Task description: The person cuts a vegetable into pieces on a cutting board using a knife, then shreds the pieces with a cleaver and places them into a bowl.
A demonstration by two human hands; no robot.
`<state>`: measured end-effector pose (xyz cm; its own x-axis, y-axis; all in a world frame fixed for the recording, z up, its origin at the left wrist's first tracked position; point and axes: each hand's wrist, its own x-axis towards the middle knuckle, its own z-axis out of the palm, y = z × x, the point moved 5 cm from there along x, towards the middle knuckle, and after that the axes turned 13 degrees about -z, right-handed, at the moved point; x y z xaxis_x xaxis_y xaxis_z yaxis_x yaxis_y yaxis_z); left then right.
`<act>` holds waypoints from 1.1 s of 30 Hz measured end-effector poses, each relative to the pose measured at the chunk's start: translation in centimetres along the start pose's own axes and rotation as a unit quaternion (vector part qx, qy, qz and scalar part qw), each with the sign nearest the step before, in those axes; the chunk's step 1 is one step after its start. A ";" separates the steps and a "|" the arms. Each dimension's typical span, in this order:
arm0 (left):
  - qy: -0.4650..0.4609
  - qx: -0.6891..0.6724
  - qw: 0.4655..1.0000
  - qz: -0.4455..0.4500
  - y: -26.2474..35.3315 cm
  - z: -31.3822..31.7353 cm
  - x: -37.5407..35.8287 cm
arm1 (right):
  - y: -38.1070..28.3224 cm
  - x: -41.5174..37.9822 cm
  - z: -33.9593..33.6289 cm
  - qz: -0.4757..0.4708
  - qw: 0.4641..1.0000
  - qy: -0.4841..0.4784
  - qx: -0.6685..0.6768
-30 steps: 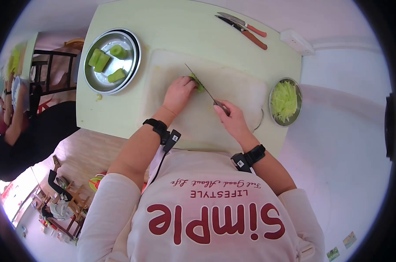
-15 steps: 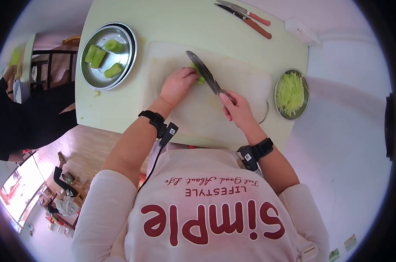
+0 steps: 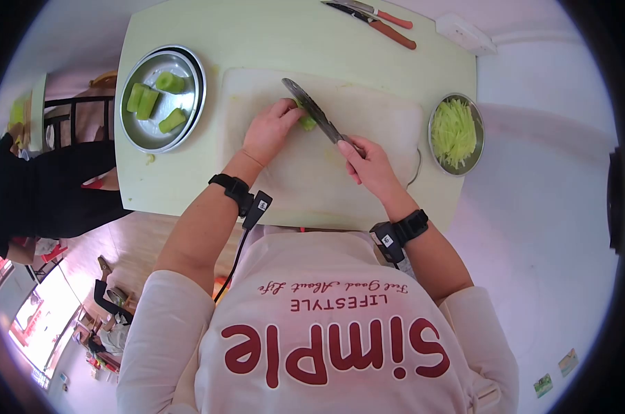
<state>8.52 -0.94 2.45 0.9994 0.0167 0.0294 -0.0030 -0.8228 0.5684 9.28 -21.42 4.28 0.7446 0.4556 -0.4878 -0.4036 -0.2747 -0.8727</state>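
Note:
A white cutting board lies under both of my hands. My left hand has its fingers bent and pressed onto a piece of green vegetable, mostly hidden by the fingers and the blade. In my right hand is the handle of a kitchen knife. Its dark, broad blade slants up and to the left across the board, right beside my left fingertips and overlapping the green piece.
Stacked metal bowls at the left hold several peeled green chunks. On the right, another metal bowl contains pale green shreds. Two knives lie at the far edge. A person in black is at the left.
The whole view has shifted slightly, so the table and both hands appear a little further left. My hands keep their hold on the knife and the green piece.

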 end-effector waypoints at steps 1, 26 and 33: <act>0.003 -0.004 1.000 -0.008 -0.1 -0.1 0.1 | 0.1 0.0 0.0 -0.001 1.000 0.001 0.001; 0.023 0.033 0.997 0.065 0.2 0.1 0.2 | -0.3 -0.4 0.7 -0.034 0.999 0.020 -0.037; 0.023 0.022 0.995 0.092 0.0 0.4 0.4 | -0.1 -0.3 0.6 -0.037 0.999 0.024 -0.031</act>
<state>8.93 -1.22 2.12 0.9795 -0.1106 0.1685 -0.1830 -0.8383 0.5135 8.78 -21.01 4.45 0.7965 0.4360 -0.4189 -0.3136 -0.2945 -0.9027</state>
